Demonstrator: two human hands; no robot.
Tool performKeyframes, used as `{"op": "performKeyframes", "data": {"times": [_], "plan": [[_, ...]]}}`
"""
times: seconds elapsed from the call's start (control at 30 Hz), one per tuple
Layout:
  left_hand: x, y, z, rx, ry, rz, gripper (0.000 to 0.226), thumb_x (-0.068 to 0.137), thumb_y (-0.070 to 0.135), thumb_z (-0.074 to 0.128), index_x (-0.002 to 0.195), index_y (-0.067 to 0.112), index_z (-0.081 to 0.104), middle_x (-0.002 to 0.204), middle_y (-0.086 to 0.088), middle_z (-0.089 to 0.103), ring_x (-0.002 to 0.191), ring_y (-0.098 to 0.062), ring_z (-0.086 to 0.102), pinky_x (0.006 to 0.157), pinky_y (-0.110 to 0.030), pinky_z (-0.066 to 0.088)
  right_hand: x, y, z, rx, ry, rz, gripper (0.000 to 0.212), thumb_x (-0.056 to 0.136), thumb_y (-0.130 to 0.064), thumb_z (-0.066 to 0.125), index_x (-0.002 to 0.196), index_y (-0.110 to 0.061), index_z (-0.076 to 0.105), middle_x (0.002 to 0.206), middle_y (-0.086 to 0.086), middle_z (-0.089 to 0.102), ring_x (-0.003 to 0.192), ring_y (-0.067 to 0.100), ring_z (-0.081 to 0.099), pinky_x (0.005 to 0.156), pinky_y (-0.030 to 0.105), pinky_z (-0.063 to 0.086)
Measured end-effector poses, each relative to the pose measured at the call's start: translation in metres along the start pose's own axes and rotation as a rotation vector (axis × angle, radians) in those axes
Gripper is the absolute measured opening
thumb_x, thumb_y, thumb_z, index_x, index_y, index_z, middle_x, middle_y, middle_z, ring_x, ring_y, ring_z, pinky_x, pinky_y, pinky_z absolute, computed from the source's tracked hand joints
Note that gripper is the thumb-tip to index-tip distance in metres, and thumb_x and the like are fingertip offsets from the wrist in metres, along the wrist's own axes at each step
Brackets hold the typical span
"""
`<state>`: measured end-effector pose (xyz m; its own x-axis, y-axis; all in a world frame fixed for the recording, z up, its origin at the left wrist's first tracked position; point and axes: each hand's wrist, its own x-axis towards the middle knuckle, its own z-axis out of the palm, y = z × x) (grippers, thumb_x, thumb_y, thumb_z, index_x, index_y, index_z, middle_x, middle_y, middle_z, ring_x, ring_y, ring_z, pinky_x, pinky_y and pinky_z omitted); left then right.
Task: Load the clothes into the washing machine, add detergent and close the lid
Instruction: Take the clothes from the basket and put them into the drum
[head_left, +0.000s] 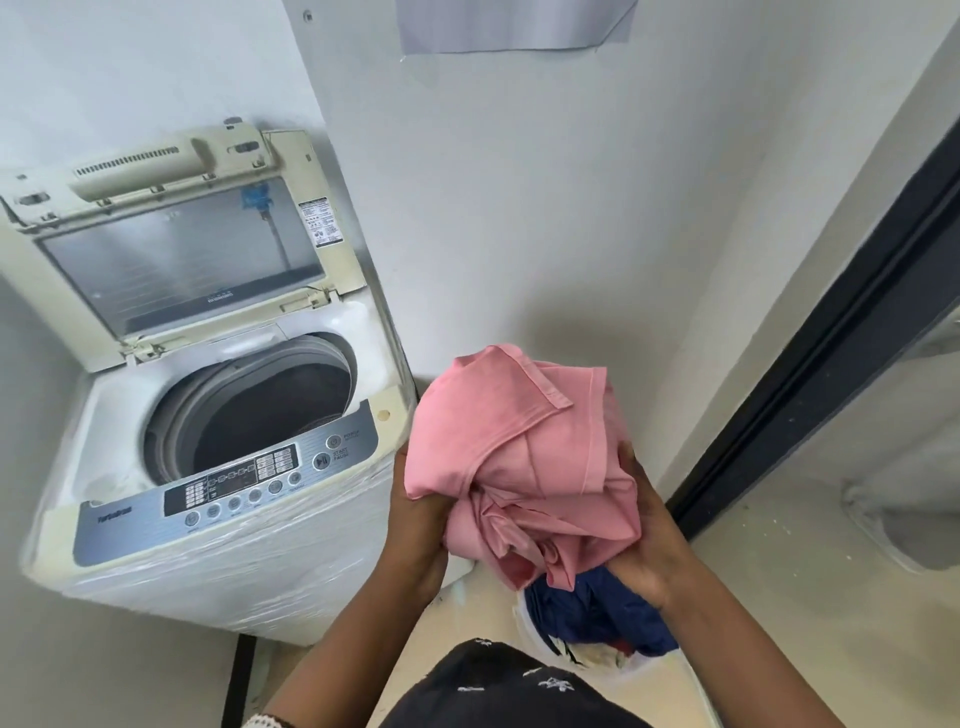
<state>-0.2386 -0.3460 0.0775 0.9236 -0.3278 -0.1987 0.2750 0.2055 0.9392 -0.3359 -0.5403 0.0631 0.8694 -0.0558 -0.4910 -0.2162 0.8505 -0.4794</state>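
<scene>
Cream plastic, yellowed at the edges, makes up the top of the washing machine (208, 519), which stands at the left against the white wall (519, 234). Its lid (176, 249) is folded up and back, the glass pane facing forward, with a printed label at the lid's right edge. Below the lid the round drum opening (260, 410) shows dark inside; what lies at the bottom cannot be made out. Along the front edge of the machine's top runs the grey control panel (228, 488), with rows of round buttons and a small display. The machine's front and sides are wrapped in clear film.

Just right of the machine's front right corner, the left hand (415, 525) grips the left side of a bundled pink garment (519, 457), fingers curled into the cloth from beneath. The garment is held up in the air, beside the machine and not over the drum. The right hand (649, 545) clutches the bundle's right and lower side, fingers wrapped round the folds.

Under the bundle, on the pale floor (779, 597), sits a heap of other clothes (597, 618), dark blue on top with white and red showing at its edge. Further right, a dark door frame (831, 332) runs diagonally up to the right edge of the view
</scene>
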Motion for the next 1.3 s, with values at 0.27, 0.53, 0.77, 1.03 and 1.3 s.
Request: {"op": "performKeyframes", "data": {"times": [0.27,0.53,0.77,1.03,1.3], "plan": [[-0.009,0.004,-0.04,0.076,0.028,-0.109,0.07,0.064,0.051,0.077,0.129,0.038,0.055,0.122,0.001,0.07,0.111,-0.019,0.067,0.085,-0.037,0.057,0.03,0.021,0.02,0.007,0.006,0.086,0.045,0.067,-0.044,0.084,0.097,-0.011,0.078,0.098,0.017,0.075,0.087,0.035,0.068,0.086,0.055,0.05],[0.021,0.036,-0.11,0.076,0.057,-0.009,0.07,0.069,0.042,0.076,0.134,0.031,0.054,0.128,0.001,0.067,0.118,-0.016,0.063,0.086,-0.028,0.055,0.1,0.048,0.08,-0.064,0.018,0.138,0.069,0.057,-0.047,0.09,0.114,-0.012,0.074,0.112,0.016,0.072,0.097,0.033,0.067,0.087,0.051,0.055],[0.064,0.069,-0.181,0.016,0.156,0.094,0.055,0.068,0.033,0.076,0.119,0.047,0.061,0.127,0.004,0.067,0.115,-0.013,0.064,0.081,-0.026,0.055,0.166,0.076,0.156,-0.182,-0.097,0.098,0.1,0.035,-0.049,0.098,0.123,-0.013,0.068,0.118,0.015,0.071,0.096,0.029,0.071,0.08,0.044,0.057],[0.133,0.091,-0.287,-0.032,0.222,0.011,0.07,0.077,0.025,0.076,0.141,0.025,0.047,0.131,-0.006,0.064,0.118,-0.025,0.064,0.076,-0.039,0.058,0.252,0.114,0.242,-0.281,-0.164,0.076,0.089,0.049,-0.05,0.094,0.125,-0.012,0.068,0.125,0.018,0.067,0.105,0.029,0.069,0.089,0.043,0.057],[0.183,0.089,-0.367,0.044,0.289,-0.055,0.08,0.062,0.02,0.075,0.138,0.027,0.049,0.13,-0.003,0.065,0.118,-0.022,0.063,0.091,-0.045,0.055,0.339,0.147,0.279,-0.379,-0.095,0.157,0.058,0.081,-0.048,0.07,0.128,-0.015,0.065,0.118,0.016,0.07,0.096,0.028,0.07,0.081,0.04,0.056]]}}
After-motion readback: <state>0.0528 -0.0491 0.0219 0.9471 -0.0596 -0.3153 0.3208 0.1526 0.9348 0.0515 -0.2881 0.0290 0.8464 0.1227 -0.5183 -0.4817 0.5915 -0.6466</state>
